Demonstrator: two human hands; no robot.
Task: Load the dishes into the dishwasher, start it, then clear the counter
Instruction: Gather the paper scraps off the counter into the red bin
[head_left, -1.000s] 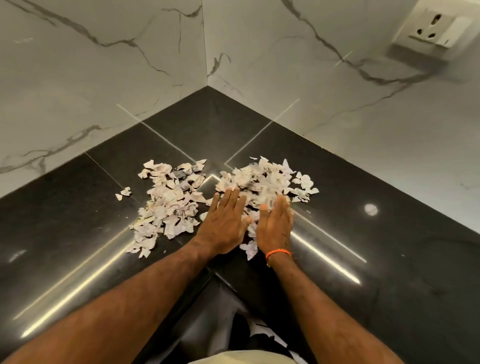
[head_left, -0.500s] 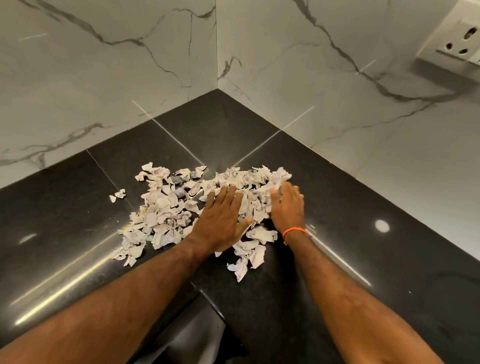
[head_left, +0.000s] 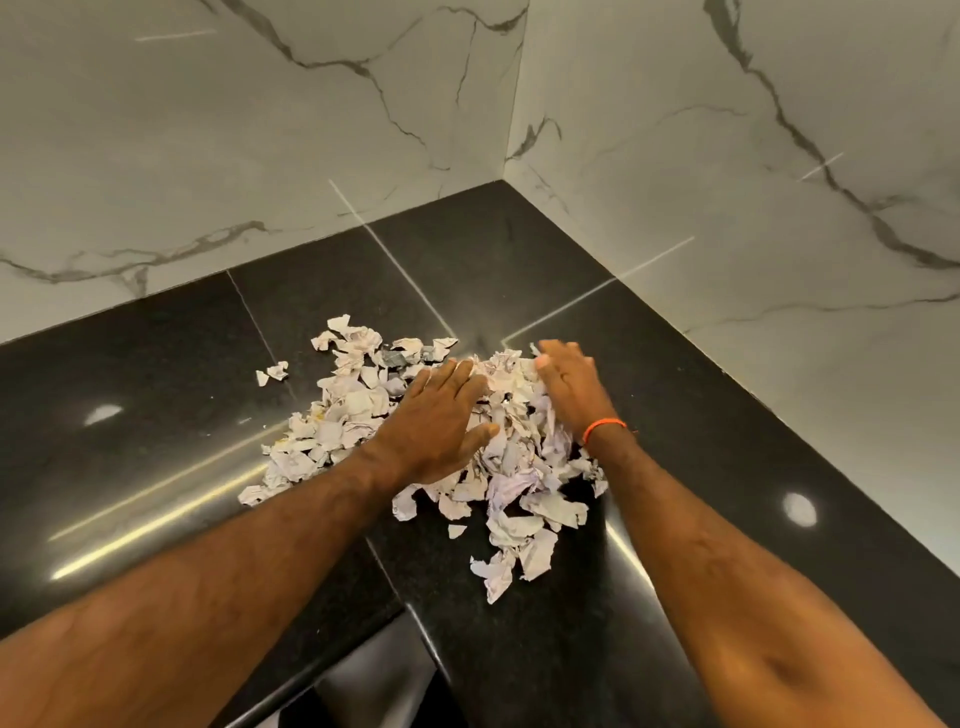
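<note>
So we're on the counter-clearing part: a heap of torn paper scraps (head_left: 415, 441) sits on the black desk (head_left: 156, 415), near the corner where the two marble walls (head_left: 260, 130) meet. Our left hand (head_left: 441, 421) lies flat on the middle of the heap, fingers straight and relaxed, gripping nothing. Our right hand (head_left: 569, 384), the one with the orange wristband (head_left: 605, 427), stands on its edge against the right side of the pile, fingers extended, also holding nothing.

Best bet here, we think: keep both palms low and sweep inward so the scraps bunch up instead of sliding out underneath. Don't forget the two stray bits (head_left: 272, 373) off to the far left, and the loose ones trailing toward the near edge.

Compared with half a second ago, the right hand has pushed further left, and more scraps have spilled toward us.
</note>
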